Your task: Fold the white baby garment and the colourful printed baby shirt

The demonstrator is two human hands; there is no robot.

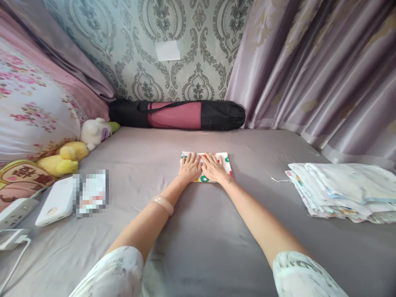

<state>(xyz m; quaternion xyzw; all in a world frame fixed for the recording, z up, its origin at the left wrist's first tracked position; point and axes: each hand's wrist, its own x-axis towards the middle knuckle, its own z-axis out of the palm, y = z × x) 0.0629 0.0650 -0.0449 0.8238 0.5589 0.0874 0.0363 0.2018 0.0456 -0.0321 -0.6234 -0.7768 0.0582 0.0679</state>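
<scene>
A folded white cloth (pixel 204 179) with green, red and yellow printed shapes lies flat on the grey bed sheet (pixel 198 231), in the middle of the view. My left hand (pixel 190 167) presses on its left half, palm down, fingers stretched out. On the right half lies my right hand (pixel 213 168), also flat with its fingers spread. The two hands nearly meet at the thumbs and cover much of the cloth. A pale bangle (pixel 163 204) circles my left forearm.
Folded light cloths (pixel 343 189) are stacked at the right. At the left are a white power bank (pixel 57 201), a blurred-out item (pixel 92 193), a power strip (pixel 18 212) and plush toys (pixel 95 133). A black-and-pink rolled bag (pixel 176 115) lies along the wall.
</scene>
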